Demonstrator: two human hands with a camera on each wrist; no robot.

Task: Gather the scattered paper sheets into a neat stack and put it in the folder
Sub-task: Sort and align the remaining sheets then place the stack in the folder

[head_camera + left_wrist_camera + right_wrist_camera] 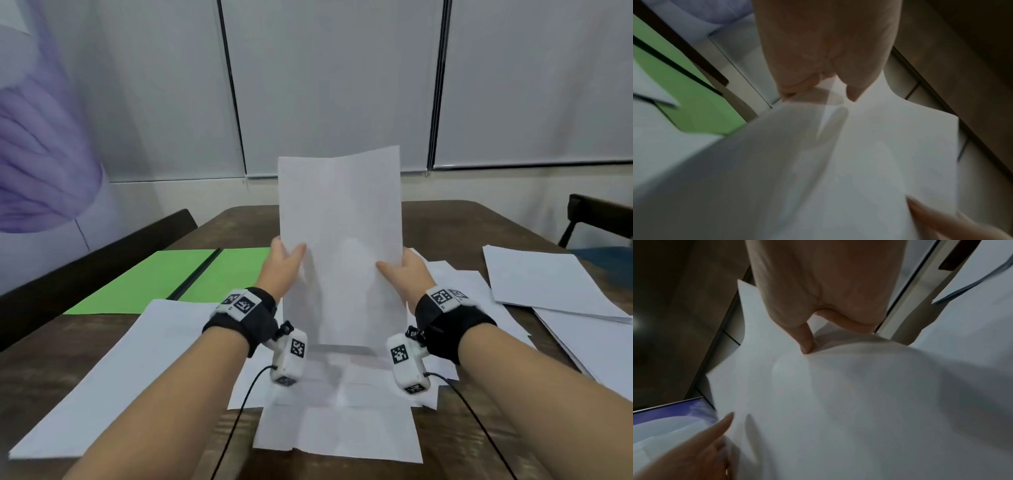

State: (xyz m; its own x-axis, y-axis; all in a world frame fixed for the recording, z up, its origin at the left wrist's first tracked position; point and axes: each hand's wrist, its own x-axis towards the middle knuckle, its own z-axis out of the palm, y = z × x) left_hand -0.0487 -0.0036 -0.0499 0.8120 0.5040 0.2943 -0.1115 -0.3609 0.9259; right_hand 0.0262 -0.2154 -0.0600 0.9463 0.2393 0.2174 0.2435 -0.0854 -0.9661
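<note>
A white paper stack [340,246] stands upright on its short edge above the table's middle. My left hand [286,262] grips its left edge, thumb on the near face and fingers behind. My right hand [402,270] grips the right edge the same way. In the left wrist view the left hand [818,87] pinches the paper stack [869,162]; in the right wrist view the right hand [818,337] pinches the paper stack [838,402]. The green folder [178,281] lies open and flat at the left. Loose sheets [339,428] lie under and in front of the stack.
More loose sheets lie on the wooden table [445,219]: one sheet [113,370] at the near left, a pile [548,284] at the right. A dark bench [85,263] runs along the left side, a chair [596,219] stands far right.
</note>
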